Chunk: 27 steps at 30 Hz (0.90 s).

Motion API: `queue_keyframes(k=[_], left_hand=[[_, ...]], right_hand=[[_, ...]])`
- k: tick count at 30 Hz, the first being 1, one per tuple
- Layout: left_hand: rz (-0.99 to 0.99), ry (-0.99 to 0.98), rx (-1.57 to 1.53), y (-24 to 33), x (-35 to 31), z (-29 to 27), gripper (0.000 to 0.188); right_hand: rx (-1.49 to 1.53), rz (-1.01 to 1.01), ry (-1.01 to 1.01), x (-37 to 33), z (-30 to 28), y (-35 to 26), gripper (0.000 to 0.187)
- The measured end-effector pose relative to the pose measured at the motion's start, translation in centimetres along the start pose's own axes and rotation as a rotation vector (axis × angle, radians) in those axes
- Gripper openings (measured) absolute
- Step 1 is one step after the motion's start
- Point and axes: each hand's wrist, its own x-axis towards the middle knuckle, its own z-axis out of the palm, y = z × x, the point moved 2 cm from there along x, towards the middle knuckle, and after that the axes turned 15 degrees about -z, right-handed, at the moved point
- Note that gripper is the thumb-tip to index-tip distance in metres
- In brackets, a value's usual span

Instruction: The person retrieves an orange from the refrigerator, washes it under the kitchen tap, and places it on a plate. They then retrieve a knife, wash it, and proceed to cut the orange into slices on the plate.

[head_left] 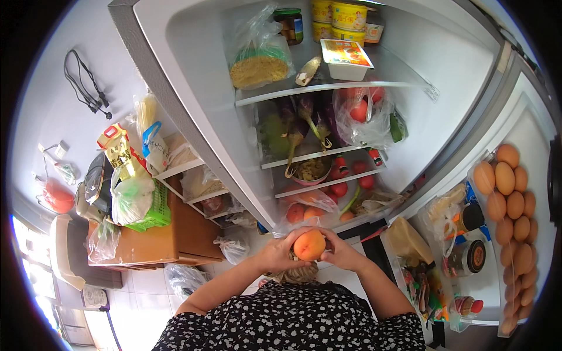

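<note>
Between both hands, in front of the open fridge, is a round orange-yellow peach. My left hand curls around its left side, and my right hand closes on it from the right. Just beyond the hands, a clear plastic bag in the lowest part of the fridge holds similar orange fruit. Red tomatoes lie beside and behind that bag. Part of each hand's fingers is hidden behind the fruit.
Shelves above hold eggplants, a bagged batch of tomatoes, a white tub and yellow cups. The open door on the right carries several eggs and jars. A wooden cabinet with a green basket stands left.
</note>
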Motion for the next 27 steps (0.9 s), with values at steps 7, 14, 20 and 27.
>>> queue_keyframes(k=[7, 14, 20, 27], left_hand=[[-0.091, 0.114, 0.027, -1.8, -0.2, -1.3, 0.087], [0.009, 0.179, 0.072, -1.4, -0.6, -1.3, 0.082], [-0.053, 0.227, 0.066, -1.3, -1.3, -1.1, 0.085], [-0.111, 0.334, 0.080, -2.4, -3.7, -0.5, 0.092]], right_hand=[[0.459, 0.459, 0.727, -2.9, -5.3, 5.0, 0.066], [0.580, 0.361, 0.857, 1.2, -5.4, 5.4, 0.066], [0.589, 0.255, 0.808, 5.1, -6.5, 6.4, 0.071], [0.613, 0.234, 0.912, 10.3, -9.7, 8.6, 0.067]])
